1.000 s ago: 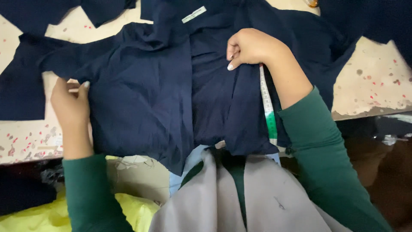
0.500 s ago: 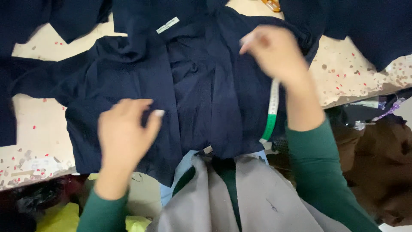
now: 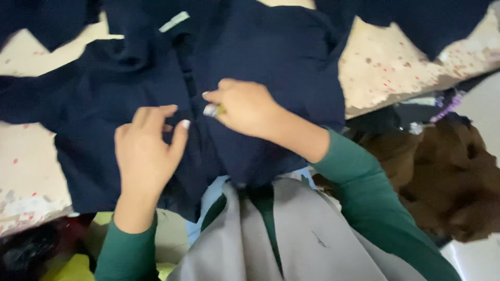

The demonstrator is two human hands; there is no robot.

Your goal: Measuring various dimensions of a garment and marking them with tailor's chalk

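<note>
Navy shirt (image 3: 271,67) spread flat over speckled tabletop (image 3: 396,67), pale label (image 3: 174,22) at collar end. Left hand (image 3: 148,151) lies on shirt front, fingers spread, gripping nothing. Right hand (image 3: 242,106) just beside it, fingers curled, pinching fabric at button placket (image 3: 190,86). Brown cloth (image 3: 453,171) heaped beyond shirt's right edge.

Green sleeves (image 3: 364,187), grey vest (image 3: 312,239)

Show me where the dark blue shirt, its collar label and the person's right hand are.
dark blue shirt (image 3: 281,57): head view, chest panel.
collar label (image 3: 174,22): head view, its middle.
right hand (image 3: 245,106): head view, back of hand.
</note>
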